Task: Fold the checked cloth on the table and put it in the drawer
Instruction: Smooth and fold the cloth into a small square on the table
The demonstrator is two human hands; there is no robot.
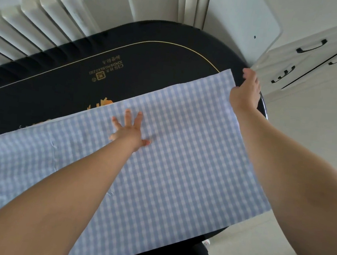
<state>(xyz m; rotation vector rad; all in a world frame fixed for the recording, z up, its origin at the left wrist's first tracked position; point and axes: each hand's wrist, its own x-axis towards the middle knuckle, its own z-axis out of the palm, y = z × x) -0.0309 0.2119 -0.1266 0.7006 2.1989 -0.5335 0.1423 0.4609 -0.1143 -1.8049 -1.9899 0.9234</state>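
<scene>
Checked cloth (181,159) lies flat on the black desk (153,64), spread as a long strip running from near left to far right. Blue and white check. Its near edge hangs past the near edge of the desk.

My left hand (129,130) is flat on the cloth, about mid-strip, close to the far edge. Fingers straight and splayed, palm down, pressing the fabric onto the desk. Nothing gripped.

My right hand (246,91) is at the far right corner of the cloth, right on the cloth's right edge where it meets the desk rim. Seen from the back; fingers point away and curl over the corner area. Can't tell whether that grip has the corner pinched or only rests on it, since the fingertips are blurred and partly hidden behind the hand.

So the cloth sits under both hands: left one on its middle, right one at its far right end. Both forearms cross over the near part of the cloth.

Desk top has a thin gold line and gold lettering (109,70) on the far side. White radiator (40,12) beyond the desk at far left. White drawer unit (318,59) with dark handles at far right, drawers closed.
</scene>
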